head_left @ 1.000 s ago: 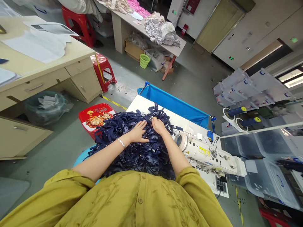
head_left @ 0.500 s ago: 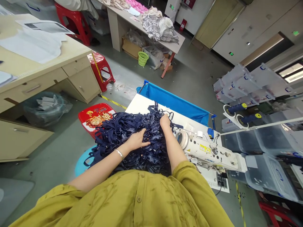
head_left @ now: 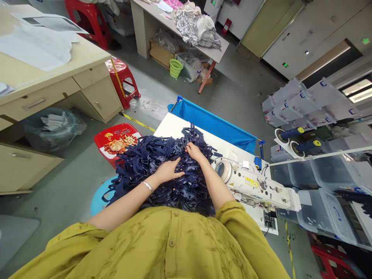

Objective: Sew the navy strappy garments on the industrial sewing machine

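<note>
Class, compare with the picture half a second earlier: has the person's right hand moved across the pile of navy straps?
Yes. The right hand has drawn back toward the body, from the far edge of the navy strap pile and away from the blue bin.

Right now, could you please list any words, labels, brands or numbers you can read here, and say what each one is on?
No text can be read with certainty.
Sewing machine: yellow label and blue brand mark on its body, both too small to read.
Red tin: printed characters, blurred.
Control panel under the machine: markings too small.
Papers on the desk: print unreadable.
Green lit wall signs: too small.
Both hands rest on the navy strap pile, which shows no text.
</note>
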Demonstrator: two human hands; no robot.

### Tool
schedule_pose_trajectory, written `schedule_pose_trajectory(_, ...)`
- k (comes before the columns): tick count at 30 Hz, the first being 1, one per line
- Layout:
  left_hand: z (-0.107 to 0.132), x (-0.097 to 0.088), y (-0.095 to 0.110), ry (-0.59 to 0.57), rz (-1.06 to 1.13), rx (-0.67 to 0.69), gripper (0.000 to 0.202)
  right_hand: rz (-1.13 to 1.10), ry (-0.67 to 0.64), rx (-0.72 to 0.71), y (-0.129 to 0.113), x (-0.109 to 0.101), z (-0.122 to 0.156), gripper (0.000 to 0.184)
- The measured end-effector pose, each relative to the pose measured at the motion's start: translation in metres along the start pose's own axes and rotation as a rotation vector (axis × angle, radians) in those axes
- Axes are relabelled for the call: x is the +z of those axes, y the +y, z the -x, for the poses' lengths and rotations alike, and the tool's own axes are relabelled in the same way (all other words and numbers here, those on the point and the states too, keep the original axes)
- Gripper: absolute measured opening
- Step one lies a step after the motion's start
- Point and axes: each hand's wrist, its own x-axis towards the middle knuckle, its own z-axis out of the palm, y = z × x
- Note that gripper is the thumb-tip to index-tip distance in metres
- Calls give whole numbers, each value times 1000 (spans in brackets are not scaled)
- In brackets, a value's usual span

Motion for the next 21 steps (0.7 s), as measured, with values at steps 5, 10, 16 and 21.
schedule_pose_trajectory(5,0,3,0,13,13,-11,82,130,-32,-20,2,-2,22,22)
schedule_pose_trajectory(10,-1,5,-2,10,13,0,76,110,-60,-142,-10,-1,23,16)
schedule_pose_trajectory(16,-1,6,-3,17,19,19,77,31,94,-71,-9,-7,-7,46)
schedule_pose_trajectory(21,-1,5,-5,37,33,32,71,46,56,-74,-15,2,-14,24)
